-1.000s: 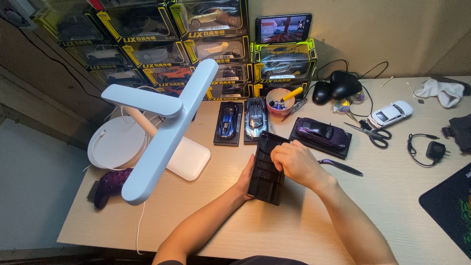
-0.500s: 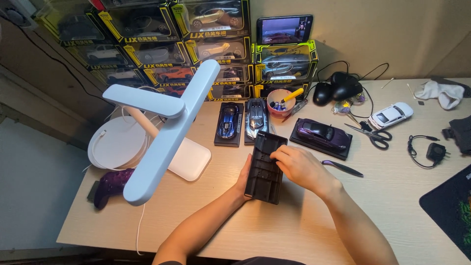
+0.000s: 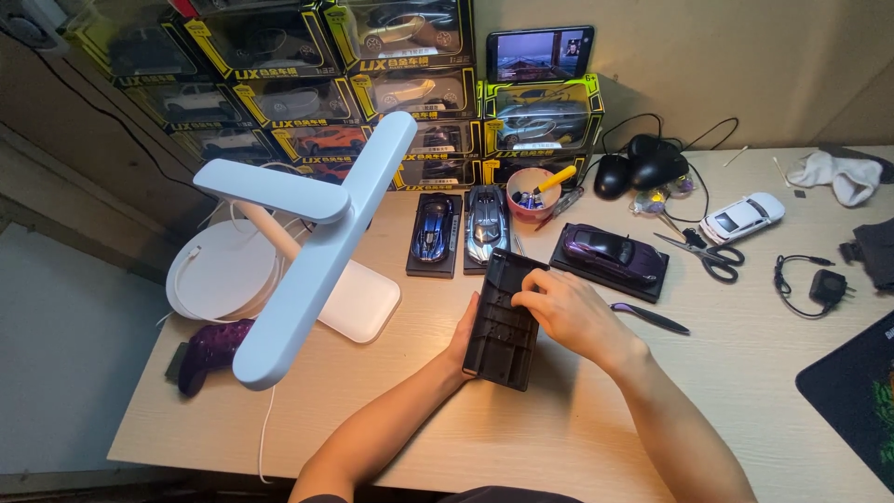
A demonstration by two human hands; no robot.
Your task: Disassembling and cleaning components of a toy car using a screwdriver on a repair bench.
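Observation:
A black rectangular plastic base point(image 3: 504, 321) stands tilted on the wooden desk point(image 3: 391, 410) in front of me. My left hand point(image 3: 463, 340) grips its left edge from below. My right hand point(image 3: 568, 312) rests on its right side, fingers pressed onto the upper face. Just behind it stand a blue model car point(image 3: 434, 229) and a silver model car point(image 3: 486, 224) on black bases. A purple model car point(image 3: 610, 253) on a black base sits to the right.
A white desk lamp point(image 3: 307, 242) reaches over the desk's left half. Boxed model cars point(image 3: 391, 93) are stacked along the wall. A pink cup point(image 3: 531, 193), scissors point(image 3: 703, 256), a white model car point(image 3: 742, 217), a black pen tool point(image 3: 652, 319), a charger point(image 3: 819, 287) lie around.
My hands and the black base have stayed in nearly the same spot; my right fingers shifted slightly on its upper face.

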